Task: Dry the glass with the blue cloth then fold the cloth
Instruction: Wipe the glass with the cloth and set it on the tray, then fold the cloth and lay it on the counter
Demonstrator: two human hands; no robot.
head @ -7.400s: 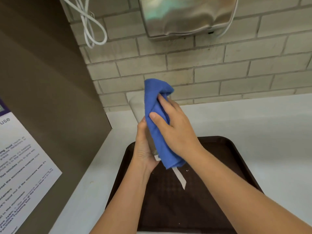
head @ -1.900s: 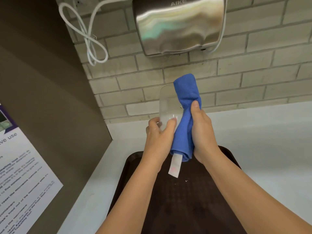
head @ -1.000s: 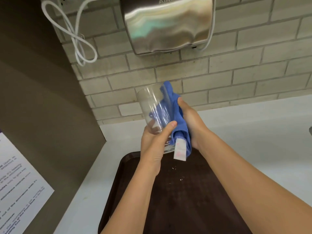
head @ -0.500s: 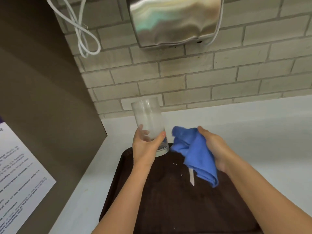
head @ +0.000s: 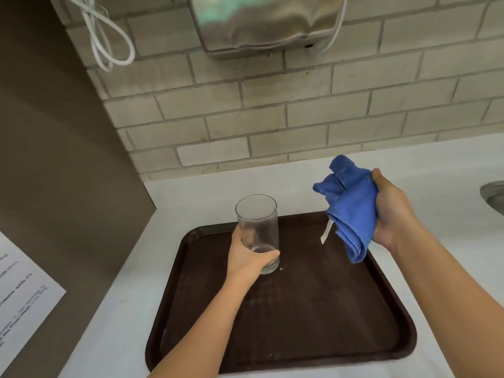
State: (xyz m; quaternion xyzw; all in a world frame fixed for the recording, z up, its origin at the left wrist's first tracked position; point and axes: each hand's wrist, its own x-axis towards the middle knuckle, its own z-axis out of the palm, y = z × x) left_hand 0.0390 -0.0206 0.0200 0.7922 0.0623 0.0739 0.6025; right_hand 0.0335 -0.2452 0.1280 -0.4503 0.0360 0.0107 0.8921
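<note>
A tall clear glass (head: 257, 222) stands upright at the back left of the dark brown tray (head: 313, 323). My left hand (head: 249, 261) is wrapped around its lower part. The blue cloth (head: 350, 205) hangs bunched, with a white tag dangling from it, above the tray's back right corner. My right hand (head: 391, 211) grips it from the right side. The cloth and the glass are well apart.
The tray lies on a white counter (head: 131, 282) against a brick wall. A steel hand dryer (head: 261, 20) and a looped white cable (head: 109, 36) hang on the wall. A brown panel with a printed notice (head: 19, 298) stands at left. A metal sink rim (head: 493, 195) shows at far right.
My left hand has lowered the glass upright to the tray. My right hand has pulled the cloth away to the right, clear of the glass.
</note>
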